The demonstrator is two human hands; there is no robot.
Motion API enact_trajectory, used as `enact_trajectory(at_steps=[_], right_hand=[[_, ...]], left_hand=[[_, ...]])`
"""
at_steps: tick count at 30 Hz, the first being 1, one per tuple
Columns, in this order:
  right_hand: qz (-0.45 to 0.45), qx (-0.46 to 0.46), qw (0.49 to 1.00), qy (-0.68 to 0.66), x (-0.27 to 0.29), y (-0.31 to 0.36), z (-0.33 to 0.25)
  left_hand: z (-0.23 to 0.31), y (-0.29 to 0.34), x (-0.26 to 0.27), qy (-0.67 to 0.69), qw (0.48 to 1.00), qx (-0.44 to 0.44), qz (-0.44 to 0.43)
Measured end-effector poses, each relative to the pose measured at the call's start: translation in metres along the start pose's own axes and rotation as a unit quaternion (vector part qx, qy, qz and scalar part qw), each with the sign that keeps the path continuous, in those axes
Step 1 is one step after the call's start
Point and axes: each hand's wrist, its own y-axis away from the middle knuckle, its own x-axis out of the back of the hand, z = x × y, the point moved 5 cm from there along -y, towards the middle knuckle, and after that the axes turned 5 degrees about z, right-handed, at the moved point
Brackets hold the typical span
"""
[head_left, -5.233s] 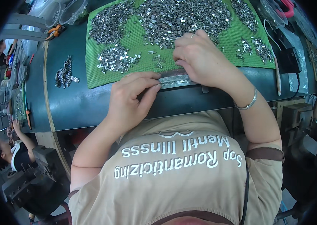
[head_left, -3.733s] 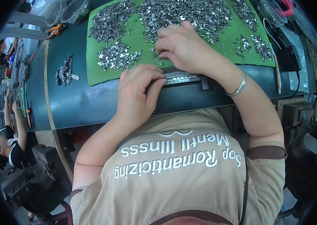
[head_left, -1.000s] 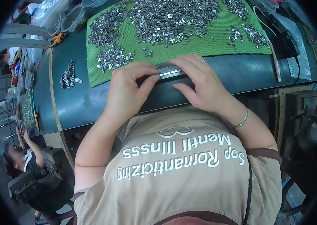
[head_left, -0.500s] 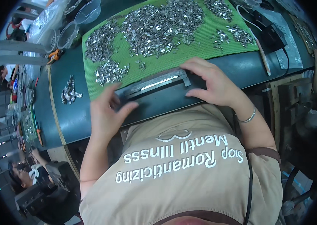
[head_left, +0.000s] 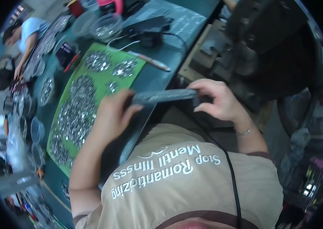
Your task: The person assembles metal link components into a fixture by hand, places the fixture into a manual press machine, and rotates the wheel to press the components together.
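A long grey metal bar-shaped fixture (head_left: 165, 96) is held level in front of my body, past the bench's near edge. My left hand (head_left: 112, 113) closes on its left end between thumb and fingers. My right hand (head_left: 218, 100) pinches its other end, where a short block hangs down. The bar's face is smeared by motion, so any pieces in it cannot be made out. Left of the bar, small shiny metal pieces (head_left: 78, 108) lie in heaps on a green ribbed mat (head_left: 129, 82).
A dark heavy machine (head_left: 268, 49) stands at the right beside a wooden ledge (head_left: 187, 72). A pen-like tool (head_left: 150, 61), a black adapter (head_left: 150, 36) with cables and clear tubs (head_left: 106, 26) lie on the green bench (head_left: 161, 82). Another person (head_left: 31, 32) works at the far left.
Both hands have closed on the bar's ends and lifted it off the bench. My view has turned right, toward the machine. Earlier, a row of shiny pieces showed in the bar.
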Motion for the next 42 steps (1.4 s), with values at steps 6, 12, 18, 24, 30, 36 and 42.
enact_trajectory(at_steps=[6, 12, 18, 24, 30, 36, 42], right_hand=[[0.318, -0.105, 0.940, 0.070, 0.078, 0.061, 0.022], [0.371, -0.207, 0.904, 0.053, 0.083, 0.052, 0.045], [0.318, -0.019, 0.753, 0.577, 0.078, 0.049, -0.073], [0.583, 0.186, 0.500, 0.613, 0.131, 0.207, -0.120], [0.660, 0.055, 0.582, 0.472, 0.140, 0.220, -0.077], [0.649, 0.038, 0.693, 0.312, 0.180, 0.232, -0.146], [0.597, -0.040, 0.784, 0.168, 0.287, 0.213, -0.212]], left_hand=[[0.058, -0.181, -0.083, 0.027, 0.971, -0.200, -0.127], [0.066, -0.225, -0.116, -0.035, 0.983, -0.177, -0.046], [0.078, -0.154, -0.160, -0.019, 0.998, -0.063, 0.002], [0.093, -0.148, -0.181, -0.001, 0.999, 0.000, 0.051], [0.069, -0.166, -0.158, 0.063, 0.992, -0.090, -0.063], [0.051, -0.204, -0.147, 0.151, 0.958, -0.129, -0.207], [0.058, -0.222, -0.157, 0.126, 0.961, -0.133, -0.206]])
